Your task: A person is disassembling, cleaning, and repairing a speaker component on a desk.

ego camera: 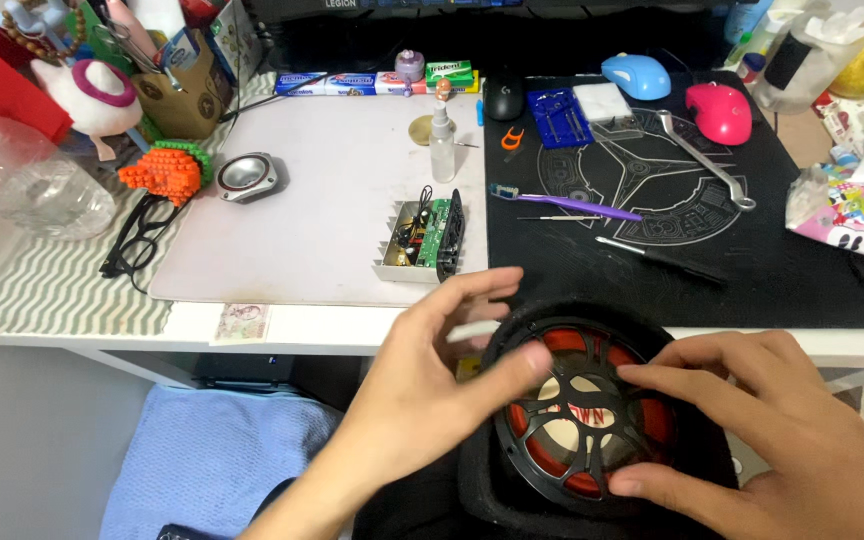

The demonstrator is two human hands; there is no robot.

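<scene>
A black speaker box with a round black grille [582, 425] over a red and cream cone rests in my lap, below the desk edge. My left hand [432, 385] lies on the grille's left rim, thumb pressed on it, fingers spread above. My right hand [752, 430] grips the grille's right rim, fingertips on its spokes and thumb at the lower edge. Up on the desk sits an open white box with a green circuit board [420, 240], just beyond my left hand.
On the white mat [322, 190] are a small spray bottle [442, 140] and a loose round speaker [247, 177]. The black mat [752, 250] carries a purple-handled tool [577, 205], a metal wrench [707, 160], a blue mouse [637, 76] and a pink mouse [719, 112]. Black glasses [137, 235] lie at left.
</scene>
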